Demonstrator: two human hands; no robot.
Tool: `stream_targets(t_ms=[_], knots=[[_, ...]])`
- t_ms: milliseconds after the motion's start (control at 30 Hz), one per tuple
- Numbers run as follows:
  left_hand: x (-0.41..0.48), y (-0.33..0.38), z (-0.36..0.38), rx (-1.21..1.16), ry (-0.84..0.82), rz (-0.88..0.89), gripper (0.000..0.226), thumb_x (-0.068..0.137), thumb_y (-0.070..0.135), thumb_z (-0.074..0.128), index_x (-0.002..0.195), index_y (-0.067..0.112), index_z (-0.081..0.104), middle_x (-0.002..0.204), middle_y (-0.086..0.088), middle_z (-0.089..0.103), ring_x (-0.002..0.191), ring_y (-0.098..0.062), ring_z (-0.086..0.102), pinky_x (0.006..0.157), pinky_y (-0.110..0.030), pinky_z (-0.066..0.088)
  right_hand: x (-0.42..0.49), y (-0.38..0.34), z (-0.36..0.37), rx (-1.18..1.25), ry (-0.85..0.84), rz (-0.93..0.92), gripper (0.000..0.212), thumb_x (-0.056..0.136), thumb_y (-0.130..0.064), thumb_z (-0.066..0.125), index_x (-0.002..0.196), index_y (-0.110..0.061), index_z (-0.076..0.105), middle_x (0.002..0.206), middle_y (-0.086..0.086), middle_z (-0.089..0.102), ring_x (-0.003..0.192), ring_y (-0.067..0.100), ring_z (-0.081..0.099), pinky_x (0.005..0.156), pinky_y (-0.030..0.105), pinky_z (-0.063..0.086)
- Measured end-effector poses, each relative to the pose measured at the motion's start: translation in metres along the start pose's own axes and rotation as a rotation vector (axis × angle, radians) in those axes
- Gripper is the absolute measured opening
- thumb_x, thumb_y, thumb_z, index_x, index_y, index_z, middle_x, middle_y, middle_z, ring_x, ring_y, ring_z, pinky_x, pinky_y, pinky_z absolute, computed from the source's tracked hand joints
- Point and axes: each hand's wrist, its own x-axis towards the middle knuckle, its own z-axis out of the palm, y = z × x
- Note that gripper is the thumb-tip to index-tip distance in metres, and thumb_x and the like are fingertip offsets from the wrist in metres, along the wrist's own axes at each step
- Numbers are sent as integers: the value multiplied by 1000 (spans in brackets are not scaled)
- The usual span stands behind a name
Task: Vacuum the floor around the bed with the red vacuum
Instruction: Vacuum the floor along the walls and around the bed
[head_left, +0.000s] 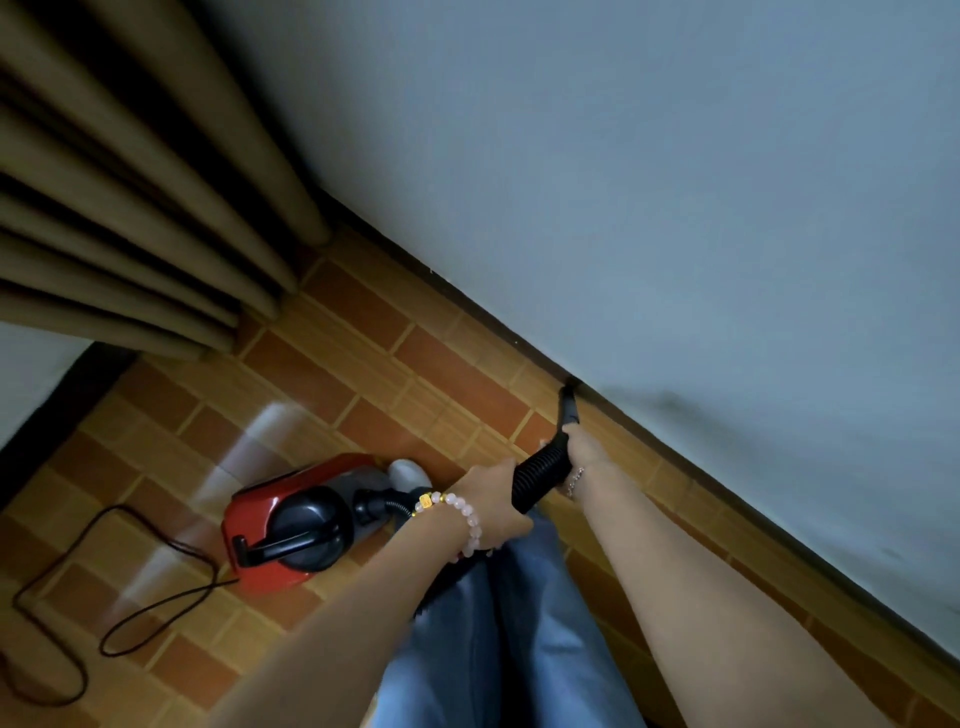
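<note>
The red vacuum (291, 525) with a black handle sits on the tiled floor at lower left. Its black ribbed hose (540, 473) runs up and right to a narrow black nozzle (569, 405), whose tip touches the dark skirting where floor meets wall. My left hand (493, 504), with a bead bracelet on the wrist, grips the hose from the left. My right hand (584, 449) grips the hose just behind the nozzle. No bed is in view.
Brown curtains (130, 208) hang at upper left down to the floor. A pale wall (675, 208) fills the right. The vacuum's black cord (119, 582) loops over the orange tiles (363, 364) at lower left. My jeans (498, 639) are below the hands.
</note>
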Motion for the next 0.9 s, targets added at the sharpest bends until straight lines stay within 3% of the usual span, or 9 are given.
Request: stream_targets(t_ms=[133,233,333,500,600,700,767,833,900], knots=[[-16,-20,-25,-124,87,-6,23,80,14,57,99,14,43,77,0,52,68,-20,56,58,-27,48,-14,-6,52,-184,-38,-83,32,98,-22,41,125,-5,45,72,8,53,58,19,51,52,30,44],[-26,-42,-46,-208,115,-33,29,81,17,59,104,12,41,84,-5,56,75,-25,56,66,-33,49,-25,-6,91,-261,-33,-81,32,98,-23,45,125,-6,43,68,11,57,53,21,52,50,30,45],[-33,-68,-64,-299,166,-82,41,80,21,62,115,9,44,94,-9,61,73,-23,59,60,-29,48,-34,-3,131,-372,-40,-107,25,99,-23,44,116,-5,43,68,10,58,54,22,51,52,28,43],[-42,-99,-87,-463,285,-100,29,81,19,63,101,12,44,76,3,54,57,-7,53,43,-12,37,-45,3,193,-543,-68,-204,37,96,-24,44,127,-3,41,97,16,65,72,27,57,65,33,45],[-45,-109,-99,-557,329,-106,28,82,17,64,100,14,42,73,0,56,49,-7,53,41,-14,39,-45,0,219,-657,-67,-236,42,97,-20,43,134,-2,39,106,15,62,87,28,59,71,33,48],[-49,-113,-107,-677,352,-111,30,82,12,63,105,11,43,66,-6,58,37,-9,52,41,-25,46,-53,-6,237,-788,-72,-293,36,99,-22,41,129,-4,41,75,6,51,66,21,52,54,26,40],[-50,-115,-111,-707,383,-118,33,81,12,63,108,10,44,68,-7,58,39,-11,53,45,-28,50,-57,-8,252,-836,-85,-325,37,99,-25,41,129,-3,42,70,4,48,58,16,46,56,26,39],[-50,-116,-119,-714,434,-129,36,81,13,62,112,10,44,76,-8,59,48,-14,55,52,-31,51,-61,-11,269,-875,-119,-353,35,98,-27,42,125,-5,43,79,7,58,60,18,51,53,26,40],[-48,-117,-131,-752,481,-140,40,80,14,61,116,13,43,86,-10,61,54,-17,57,55,-33,53,-62,-14,288,-898,-142,-355,45,96,-30,43,134,-7,38,102,11,65,73,23,60,51,26,42]])
